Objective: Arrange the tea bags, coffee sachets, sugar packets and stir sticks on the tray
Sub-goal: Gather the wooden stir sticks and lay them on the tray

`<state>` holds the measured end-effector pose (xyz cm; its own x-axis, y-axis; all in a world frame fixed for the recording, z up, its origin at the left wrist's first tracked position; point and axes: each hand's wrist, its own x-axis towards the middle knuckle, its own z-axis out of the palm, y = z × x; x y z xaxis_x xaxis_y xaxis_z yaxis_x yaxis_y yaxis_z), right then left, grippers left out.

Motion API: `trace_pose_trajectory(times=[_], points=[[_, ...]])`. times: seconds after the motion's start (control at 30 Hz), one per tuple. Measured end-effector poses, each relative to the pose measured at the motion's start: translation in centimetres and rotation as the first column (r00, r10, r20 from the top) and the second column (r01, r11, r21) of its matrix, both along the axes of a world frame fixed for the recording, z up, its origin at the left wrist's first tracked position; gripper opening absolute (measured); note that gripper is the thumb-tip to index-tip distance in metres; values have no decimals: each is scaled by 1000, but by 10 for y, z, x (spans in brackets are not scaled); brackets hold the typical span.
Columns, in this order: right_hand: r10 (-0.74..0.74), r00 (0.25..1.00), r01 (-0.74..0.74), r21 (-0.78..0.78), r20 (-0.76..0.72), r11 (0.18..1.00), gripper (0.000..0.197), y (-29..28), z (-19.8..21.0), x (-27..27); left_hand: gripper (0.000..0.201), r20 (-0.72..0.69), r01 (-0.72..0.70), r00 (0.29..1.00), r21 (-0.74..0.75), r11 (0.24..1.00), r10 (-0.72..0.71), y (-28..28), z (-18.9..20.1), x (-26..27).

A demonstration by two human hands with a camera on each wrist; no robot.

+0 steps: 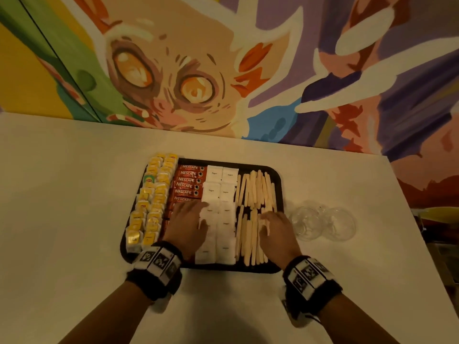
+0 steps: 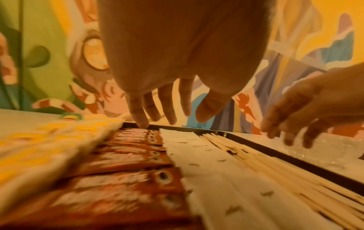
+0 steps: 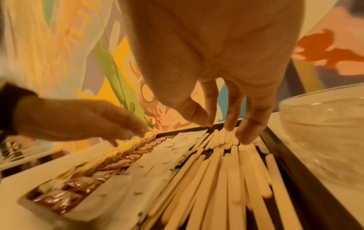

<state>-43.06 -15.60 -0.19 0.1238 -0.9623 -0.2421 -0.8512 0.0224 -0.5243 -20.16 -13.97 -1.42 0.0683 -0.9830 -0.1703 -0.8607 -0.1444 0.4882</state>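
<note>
Painted mural wall (image 1: 198,70) of bright cartoon shapes behind a pale tabletop (image 1: 74,194); one dark tray (image 1: 278,180) set square on it.

Tray contents, left to right:
- Tea bags (image 1: 151,202), yellow-labelled, in two overlapping columns along the left rim, spilling slightly over it.
- Coffee sachets (image 1: 188,180), red, stacked in one shingled column just beside the tea bags.
- Sugar packets (image 1: 221,192), white, in two columns running front to back.
- Stir sticks (image 1: 255,187), pale wood, laid lengthwise in a far group and a near group on the right; some lie slightly askew.

Off tray: clear glass bowls (image 1: 323,223), apparently two, on the tabletop just right of the tray.

Hands:
- Left hand (image 1: 187,224): grip wide, fingers straight and spread, holding nothing, over the near coffee sachets and sugar packets; contact cannot be told.
- Right hand (image 1: 275,229): grip wide, holding nothing, fingertips (image 3: 246,137) pressing down on the stick ends.

Status, as judged: all four kinds appear sorted onto the tray. Remaining work looks limited to squaring the stir sticks and evening the rows.
</note>
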Motion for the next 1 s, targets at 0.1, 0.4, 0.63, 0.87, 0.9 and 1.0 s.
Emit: trace_pose_trajectory(times=[0.1, 0.4, 0.63, 0.87, 0.9, 1.0], points=[[-90, 996, 89, 42, 28, 995, 30, 28, 1, -3, 38, -27, -90, 996, -19, 996, 89, 28, -2, 42], [-516, 857, 511, 131, -2, 849, 30, 72, -27, -20, 49, -186, -528, 822, 105, 843, 538, 90, -17, 109], [-682, 725, 628, 314, 94, 712, 34, 73, -42, -17, 45, -289, -673, 574, 366, 642, 766, 96, -43, 123], [-785, 574, 683, 393, 231, 615, 37, 65, -52, -13, 48, -291, -715, 531, 350, 605, 796, 85, -36, 126], [-799, 545, 682, 420, 253, 598, 36, 62, -54, -12, 48, -295, -724, 521, 344, 598, 801, 83, -35, 128], [-814, 503, 684, 442, 290, 580, 36, 52, -58, -3, 45, -288, -749, 509, 316, 582, 811, 72, -30, 134]])
